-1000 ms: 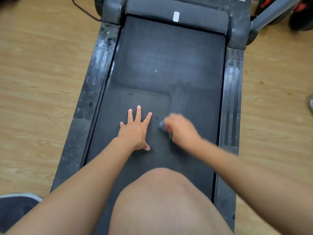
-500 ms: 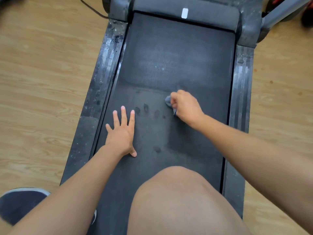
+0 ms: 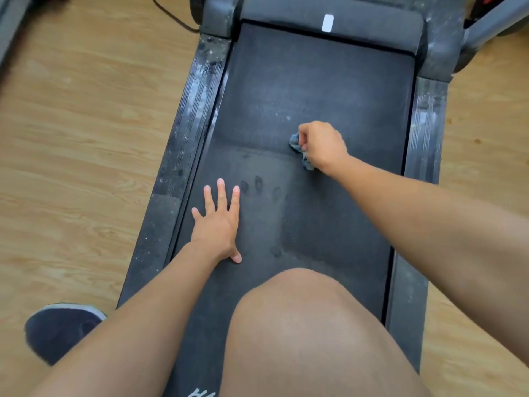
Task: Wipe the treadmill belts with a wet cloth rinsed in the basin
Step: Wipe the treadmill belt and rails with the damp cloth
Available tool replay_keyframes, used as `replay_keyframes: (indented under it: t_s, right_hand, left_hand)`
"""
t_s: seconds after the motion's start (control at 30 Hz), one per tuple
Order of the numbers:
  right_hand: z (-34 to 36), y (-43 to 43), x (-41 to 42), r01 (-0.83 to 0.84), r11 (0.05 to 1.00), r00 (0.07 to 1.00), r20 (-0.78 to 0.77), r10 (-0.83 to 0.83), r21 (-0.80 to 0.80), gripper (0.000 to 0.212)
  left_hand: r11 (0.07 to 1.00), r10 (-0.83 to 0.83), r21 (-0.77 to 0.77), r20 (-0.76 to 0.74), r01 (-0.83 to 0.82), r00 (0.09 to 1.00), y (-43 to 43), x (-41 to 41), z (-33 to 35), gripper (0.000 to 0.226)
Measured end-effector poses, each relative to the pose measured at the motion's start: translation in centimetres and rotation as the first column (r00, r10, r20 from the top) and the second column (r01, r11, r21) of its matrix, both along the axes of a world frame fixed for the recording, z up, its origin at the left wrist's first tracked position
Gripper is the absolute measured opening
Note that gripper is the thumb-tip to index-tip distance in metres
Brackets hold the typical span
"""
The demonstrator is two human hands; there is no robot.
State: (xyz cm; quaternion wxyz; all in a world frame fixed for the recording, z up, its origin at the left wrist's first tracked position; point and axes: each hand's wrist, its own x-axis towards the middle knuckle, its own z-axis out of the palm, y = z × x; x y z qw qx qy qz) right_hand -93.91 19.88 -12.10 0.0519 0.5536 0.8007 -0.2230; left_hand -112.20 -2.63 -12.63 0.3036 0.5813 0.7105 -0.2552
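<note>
Gripping anything, that right hand (image 3: 322, 147)?

Yes, fingers curled round a bunched blue cloth (image 3: 297, 147), pressed on the treadmill belt (image 3: 315, 81), mid-length, right of its centre line.

And the left hand (image 3: 219, 224)?

Flat, fingers spread straight, palm down near the belt's left edge, closer to the knee (image 3: 300, 325).

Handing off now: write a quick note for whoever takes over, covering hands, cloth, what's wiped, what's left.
Left hand: open, flat on the belt, bracing.
Right hand: grips the blue cloth against the belt, mid-length, right of centre.
Done: near stretch looks darker and damp, apparently wiped; finger marks show on it.
Left: far stretch looks grey and dusty; side rails speckled. Basin not in view.
</note>
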Motion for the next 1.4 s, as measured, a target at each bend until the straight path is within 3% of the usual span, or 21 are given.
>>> replay_keyframes:
  t_s: [0.1,0.2,0.27,0.37,0.47,0.53,0.6,0.7,0.87,1.0,1.17,1.27,1.4]
  right_hand:
    - [-0.4,-7.2,0.5,-0.038,0.999,0.997,-0.069,0.037,-0.002,0.024]
    - [-0.7,-18.2,1.5,-0.288,0.944,0.954,-0.134,0.268,-0.163,0.010]
    - [-0.5,-20.9,1.9,-0.358,0.909,0.932,-0.132,0.336,-0.215,0.003]
    - [-0.4,-17.2,1.2,-0.292,0.941,0.951,-0.152,0.268,-0.171,0.013]
    - [-0.5,-9.0,-0.8,-0.029,0.999,0.990,-0.136,0.025,-0.024,0.018]
    - [-0.6,-4.4,-2.3,0.049,0.999,0.995,-0.090,-0.050,-0.007,0.021]
    - [-0.9,-3.4,-3.3,0.062,0.997,0.997,-0.052,-0.064,-0.039,0.022]
    - [-1.2,-9.1,-2.7,0.081,0.995,0.989,-0.117,-0.086,-0.050,0.021]
    - [-0.3,-21.0,-2.0,-0.199,0.960,0.974,-0.150,0.171,-0.199,0.016]
    - [-0.4,-16.9,-1.5,-0.228,0.957,0.963,-0.184,0.196,-0.177,0.013]
    - [-1.8,-4.0,-2.9,0.139,0.990,0.981,-0.137,-0.140,-0.017,0.018]
    - [-1.8,-1.3,-4.1,0.129,0.992,0.986,-0.104,-0.127,0.011,0.019]
    - [-1.5,-8.7,-3.9,0.007,1.000,0.993,-0.114,-0.004,0.026,0.016]
  left_hand:
    - [1.000,-0.016,0.008,-0.015,0.016,1.000,-0.1,0.2,0.2,0.169]
    - [1.000,-0.011,0.007,-0.033,0.011,0.999,-0.2,0.3,0.7,0.170]
    - [0.999,-0.004,0.043,-0.036,0.006,0.999,-0.1,0.3,0.7,0.170]
    - [0.999,0.034,0.039,-0.005,-0.034,0.999,-0.4,0.3,1.0,0.171]
    - [0.998,0.024,0.060,-0.012,-0.024,1.000,-0.3,0.2,0.7,0.170]
    - [0.998,0.019,0.066,-0.002,-0.018,1.000,-0.2,0.0,0.5,0.169]
    - [0.998,0.015,0.066,-0.011,-0.015,1.000,-0.6,-0.1,0.4,0.169]
    - [0.997,0.013,0.076,0.009,-0.014,1.000,-0.8,-0.1,0.1,0.170]
    - [0.984,0.026,0.173,0.096,-0.042,0.995,-1.4,-1.5,0.6,0.155]
    - [0.965,0.055,0.254,0.050,-0.066,0.997,-4.6,-2.4,0.1,0.155]
    - [0.967,0.093,0.230,0.094,-0.112,0.991,-6.1,-2.0,-1.1,0.149]
    - [0.971,0.094,0.210,0.089,-0.111,0.992,-5.5,-1.6,-0.8,0.149]
    - [0.976,0.076,0.196,0.102,-0.095,0.992,-5.8,-1.6,-0.6,0.148]
